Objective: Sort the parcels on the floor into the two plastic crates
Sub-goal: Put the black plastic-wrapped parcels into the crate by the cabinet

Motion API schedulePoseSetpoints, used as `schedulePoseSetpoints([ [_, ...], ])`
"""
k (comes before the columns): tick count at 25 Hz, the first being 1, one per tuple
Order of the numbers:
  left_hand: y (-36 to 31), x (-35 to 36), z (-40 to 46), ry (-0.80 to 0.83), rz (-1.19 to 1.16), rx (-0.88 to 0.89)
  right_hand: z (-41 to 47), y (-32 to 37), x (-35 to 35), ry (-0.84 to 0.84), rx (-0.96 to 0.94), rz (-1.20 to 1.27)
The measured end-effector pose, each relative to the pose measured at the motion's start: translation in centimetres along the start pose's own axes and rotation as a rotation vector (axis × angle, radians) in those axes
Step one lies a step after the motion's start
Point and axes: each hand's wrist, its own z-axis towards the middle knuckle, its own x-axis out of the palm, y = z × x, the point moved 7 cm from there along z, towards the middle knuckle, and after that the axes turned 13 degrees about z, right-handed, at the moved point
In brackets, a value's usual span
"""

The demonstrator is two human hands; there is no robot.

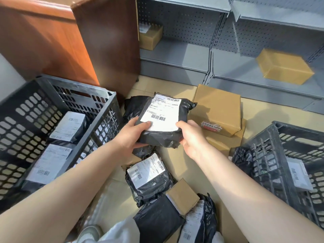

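At my far left stands the left black crate [57, 95], with two label-up black mailer bags [69, 126] lying inside it. Behind it rises a brown wooden cabinet [105, 46]. My left hand [135, 132] grips the near left corner of a black poly-bag parcel [163, 120], thumb pressed on its white shipping label [161, 112] and fingers curled underneath. My right hand [191, 135] clamps the near right corner the same way, so I hold the parcel above the floor between both crates. Beneath it on the floor [219, 199] lie more black bags [149, 176] and a small cardboard box [183, 194]. Just right of the held parcel sit stacked brown cartons [219, 109]. At the far right is the right black crate [287, 155], a labelled parcel [298, 174] inside. Grey metal shelving [192, 55] behind carries two cardboard boxes [284, 67].
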Motion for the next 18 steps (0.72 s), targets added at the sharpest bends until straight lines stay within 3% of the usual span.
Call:
schedulePoseSetpoints([
  [4, -1.9, -6.2, -1.1, -0.082, -0.029, 0.04, -1.0, 0.0, 5.8, 0.158, -0.07, -0.18],
  [10, -3.9, -15.6, -3.8, -0.184, -0.053, 0.129, -3.4, -1.9, 14.5, 0.36, -0.031, -0.337],
  [18, 0.2, -27.1, -5.1, -0.394, -0.174, 0.042, -6.5, -6.1, 20.9, 0.554, -0.111, -0.594],
])
